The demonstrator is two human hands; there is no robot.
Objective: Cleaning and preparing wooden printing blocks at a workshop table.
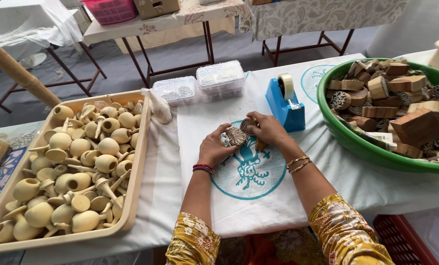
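Head view, frame centre: left hand (213, 146) and right hand (267, 128), fingers curled, each grip 1 carved wooden stamp block (236, 135) above the white cloth (195, 196). Blue tape dispenser (284, 102) sits just right; green basin (349, 140) far right.

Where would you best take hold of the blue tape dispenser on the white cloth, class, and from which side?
Grip the blue tape dispenser across its two flat side walls at the low front half, coming from above. The tape roll fills the far top end, and the right hand crowds its near end, so the sides are probably the freest to reach.
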